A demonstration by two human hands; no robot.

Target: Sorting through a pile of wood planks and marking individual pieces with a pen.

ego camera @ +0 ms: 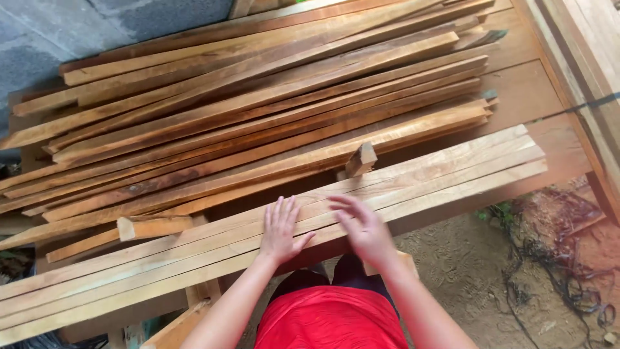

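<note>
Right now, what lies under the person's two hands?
Both the left hand and right hand rest flat on a row of pale, long wooden strips. Whatever supports these strips beneath is hidden.

Beyond the fingertips of the left hand and right hand, a short upright wood block and the darker slat pile bar the way; pale slats rightward lie bare.

An outdoor carpentry or timber yard: a big stack of rough-sawn reddish slats lies on a wooden workbench beside a row of pale planed strips, over bare dirt ground and a grey concrete wall.
</note>
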